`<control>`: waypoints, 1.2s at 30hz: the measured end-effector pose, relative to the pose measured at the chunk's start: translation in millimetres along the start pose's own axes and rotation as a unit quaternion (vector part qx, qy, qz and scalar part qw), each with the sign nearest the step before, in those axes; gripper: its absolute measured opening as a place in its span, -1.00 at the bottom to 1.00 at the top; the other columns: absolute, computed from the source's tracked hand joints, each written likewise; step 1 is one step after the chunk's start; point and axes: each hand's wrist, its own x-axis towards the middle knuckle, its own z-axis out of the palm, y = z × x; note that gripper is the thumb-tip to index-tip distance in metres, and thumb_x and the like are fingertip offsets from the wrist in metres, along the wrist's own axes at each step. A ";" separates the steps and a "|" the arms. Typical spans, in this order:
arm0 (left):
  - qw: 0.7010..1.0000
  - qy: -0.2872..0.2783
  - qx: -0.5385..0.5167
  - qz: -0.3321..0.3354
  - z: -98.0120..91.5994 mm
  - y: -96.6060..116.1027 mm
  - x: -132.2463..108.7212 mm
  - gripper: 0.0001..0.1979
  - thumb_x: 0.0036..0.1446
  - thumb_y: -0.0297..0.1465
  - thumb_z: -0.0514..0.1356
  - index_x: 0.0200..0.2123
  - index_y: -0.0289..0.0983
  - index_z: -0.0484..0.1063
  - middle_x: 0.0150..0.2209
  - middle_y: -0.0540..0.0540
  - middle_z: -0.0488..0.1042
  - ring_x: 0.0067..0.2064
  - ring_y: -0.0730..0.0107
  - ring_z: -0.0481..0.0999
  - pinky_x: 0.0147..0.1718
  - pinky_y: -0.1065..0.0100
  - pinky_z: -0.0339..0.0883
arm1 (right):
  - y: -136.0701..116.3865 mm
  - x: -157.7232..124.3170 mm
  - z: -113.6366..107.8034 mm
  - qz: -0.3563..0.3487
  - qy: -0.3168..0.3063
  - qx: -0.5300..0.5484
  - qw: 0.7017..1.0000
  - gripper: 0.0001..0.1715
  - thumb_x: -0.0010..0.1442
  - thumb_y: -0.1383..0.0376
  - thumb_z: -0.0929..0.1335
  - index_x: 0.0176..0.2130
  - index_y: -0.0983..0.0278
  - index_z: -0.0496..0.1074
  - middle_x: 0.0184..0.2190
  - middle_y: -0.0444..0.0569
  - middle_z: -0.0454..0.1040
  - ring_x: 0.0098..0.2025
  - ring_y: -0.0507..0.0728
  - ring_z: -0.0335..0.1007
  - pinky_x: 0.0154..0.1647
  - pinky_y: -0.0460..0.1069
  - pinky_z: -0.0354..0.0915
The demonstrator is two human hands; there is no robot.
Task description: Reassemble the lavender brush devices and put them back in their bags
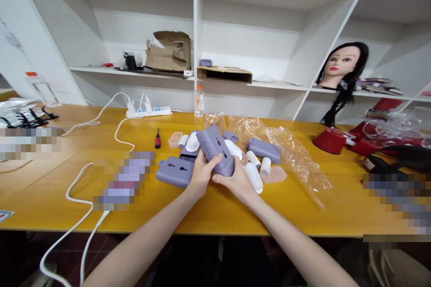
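Both hands hold one purple plastic housing [215, 147] with small holes, just above the yellow table [50, 174]. My left hand [199, 174] wraps it from the left, thumb on top. My right hand [235, 181] grips its lower right end. Around it lie another purple housing [175, 171], a third purple part [264, 149], white cylinders [254, 174], a white cap [192, 142] and pale pink pieces [274, 174].
Crumpled clear plastic bags [296, 156] lie to the right. A red-handled screwdriver [157, 139], a white power strip [148, 111] with cables, a small bottle [199, 100], red items [332, 140] and a mannequin head [341, 69] stand around. White shelves [197, 17] rise behind.
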 end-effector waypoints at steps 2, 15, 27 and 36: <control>0.999 0.026 -0.033 0.007 -0.6 2.4 1.2 -0.57 -0.08 -0.36 0.25 -0.08 -0.23 0.35 -0.15 -0.07 0.49 -0.08 0.28 0.44 -0.08 0.31 0.27 | -2.0 -2.1 -2.3 -0.006 -0.035 0.062 0.997 -0.29 -0.22 0.16 0.49 -0.10 0.24 0.20 -0.15 -0.03 0.37 -0.23 0.10 0.34 -0.22 0.01 0.26; 0.997 -0.021 -0.052 -0.056 -0.8 4.9 -6.7 -0.64 -0.05 -0.33 0.23 -0.13 -0.26 0.37 -0.27 -0.07 0.51 -0.28 0.31 0.49 -0.31 0.33 0.36 | -7.7 -8.3 -9.0 0.162 -0.213 0.215 0.939 -0.59 -0.16 0.31 0.43 -0.26 0.30 0.29 -0.54 -0.14 0.46 -0.66 0.01 0.38 -0.69 -0.16 0.00; 1.000 -0.004 -0.011 -0.002 4.0 2.8 -9.8 -0.67 -0.03 -0.26 0.24 -0.20 -0.29 0.37 -0.28 -0.08 0.51 -0.31 0.40 0.47 -0.31 0.38 0.36 | -5.7 -10.7 -1.5 0.132 -0.169 0.298 0.930 -0.74 -0.21 0.36 0.45 -0.46 0.32 0.32 -0.65 -0.25 0.27 -0.69 -0.13 -0.06 -0.71 -0.14 -0.24; 0.999 0.037 -0.003 -0.006 6.3 4.3 -11.5 -0.67 -0.02 -0.22 0.22 -0.21 -0.29 0.39 -0.31 -0.07 0.51 -0.30 0.34 0.49 -0.30 0.37 0.35 | -20.7 -17.7 2.8 0.145 -0.096 0.280 0.944 -0.67 -0.28 0.43 0.44 -0.38 0.29 0.45 -0.65 -0.24 0.34 -0.61 -0.06 0.08 -0.60 -0.13 0.00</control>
